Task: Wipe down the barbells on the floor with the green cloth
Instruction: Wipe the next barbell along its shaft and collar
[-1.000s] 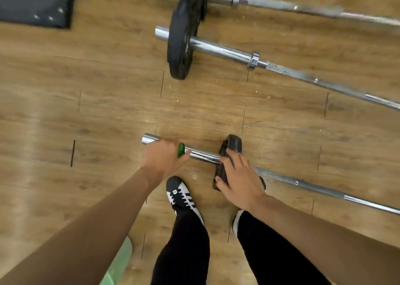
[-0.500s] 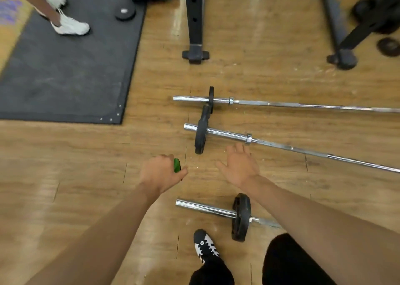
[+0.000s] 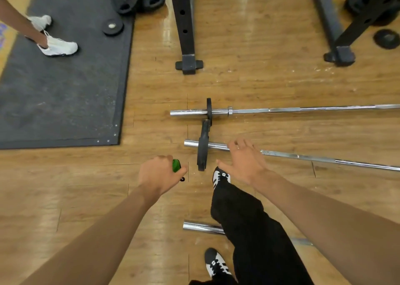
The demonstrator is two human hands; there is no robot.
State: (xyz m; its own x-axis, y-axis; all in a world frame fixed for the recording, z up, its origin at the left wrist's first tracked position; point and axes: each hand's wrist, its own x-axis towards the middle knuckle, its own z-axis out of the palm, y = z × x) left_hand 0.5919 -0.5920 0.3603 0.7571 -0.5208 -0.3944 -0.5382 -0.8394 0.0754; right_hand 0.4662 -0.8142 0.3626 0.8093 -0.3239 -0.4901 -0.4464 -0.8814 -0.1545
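Evidently for wiping, my left hand [image 3: 161, 173] gripped the green cloth [image 3: 176, 165]; my open right hand [image 3: 244, 161] hovered over the chrome barbell [image 3: 303, 156] at one o'clock.

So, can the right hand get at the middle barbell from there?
Probably yes. The right hand is open, fingertips over the middle barbell just right of its plate, with nothing between. Whether they touch it is unclear. The cloth sits in the left hand.
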